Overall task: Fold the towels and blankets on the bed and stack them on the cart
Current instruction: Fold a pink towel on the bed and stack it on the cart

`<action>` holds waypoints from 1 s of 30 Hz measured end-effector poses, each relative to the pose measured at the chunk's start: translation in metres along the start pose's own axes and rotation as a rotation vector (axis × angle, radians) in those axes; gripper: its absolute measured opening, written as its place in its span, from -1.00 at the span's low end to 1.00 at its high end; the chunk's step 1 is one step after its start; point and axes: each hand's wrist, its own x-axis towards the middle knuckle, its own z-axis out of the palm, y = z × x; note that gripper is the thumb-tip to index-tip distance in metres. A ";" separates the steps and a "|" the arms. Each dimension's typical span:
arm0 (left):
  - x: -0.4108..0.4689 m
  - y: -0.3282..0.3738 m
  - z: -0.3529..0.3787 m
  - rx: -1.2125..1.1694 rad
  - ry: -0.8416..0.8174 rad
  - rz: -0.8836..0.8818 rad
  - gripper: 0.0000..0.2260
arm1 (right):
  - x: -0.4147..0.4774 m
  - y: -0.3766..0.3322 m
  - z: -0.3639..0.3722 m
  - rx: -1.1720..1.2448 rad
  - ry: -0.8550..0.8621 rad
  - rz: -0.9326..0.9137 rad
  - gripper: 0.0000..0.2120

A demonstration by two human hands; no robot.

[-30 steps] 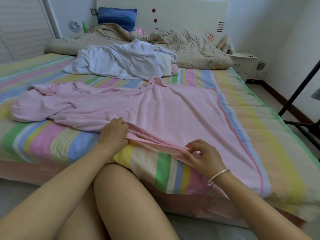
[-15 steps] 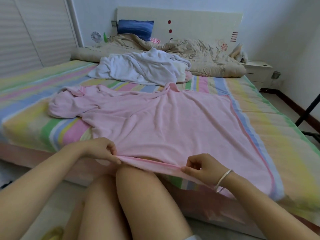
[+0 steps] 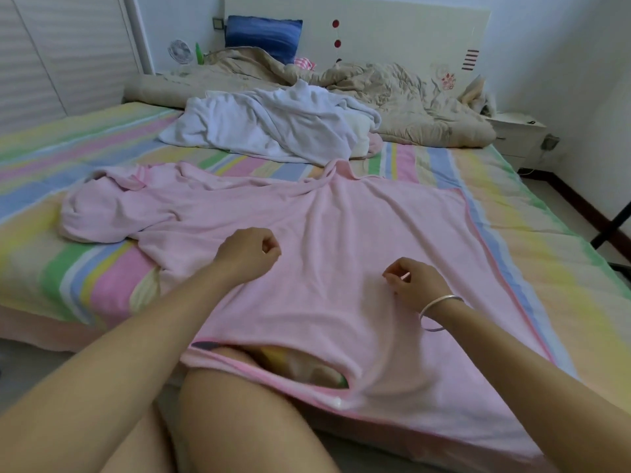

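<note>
A pink blanket (image 3: pixel 341 233) lies spread over the striped bed (image 3: pixel 563 268), its left part bunched up and its near edge draped over my knee. My left hand (image 3: pixel 246 255) hovers over the middle of the blanket with its fingers curled into a loose fist, holding nothing. To its right, my right hand (image 3: pixel 418 285), with a silver bracelet on the wrist, is also over the blanket; its fingers are curled with thumb and forefinger together. A crumpled white towel (image 3: pixel 273 131) lies farther back on the bed.
A beige quilt (image 3: pixel 409 104) and a blue pillow (image 3: pixel 263 35) are piled against the headboard. A white nightstand (image 3: pixel 522 134) stands at the right of the bed. A black metal frame (image 3: pixel 611 223) shows at the right edge. No cart is in view.
Both hands pulled the blanket's near edge toward me, then let it go. They have moved forward over the middle of the blanket, and the edge now lies on my knee.
</note>
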 end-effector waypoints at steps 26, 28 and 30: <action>0.288 0.009 0.099 0.125 -0.007 0.099 -0.48 | 0.321 0.148 -0.066 -0.117 0.324 0.873 -0.18; 0.297 0.018 0.111 0.108 -0.053 0.171 -0.57 | 0.329 0.150 -0.070 -0.057 0.310 0.838 -0.21; 0.307 0.033 0.124 0.108 -0.101 0.209 -0.61 | 0.336 0.155 -0.072 0.018 0.323 0.785 -0.27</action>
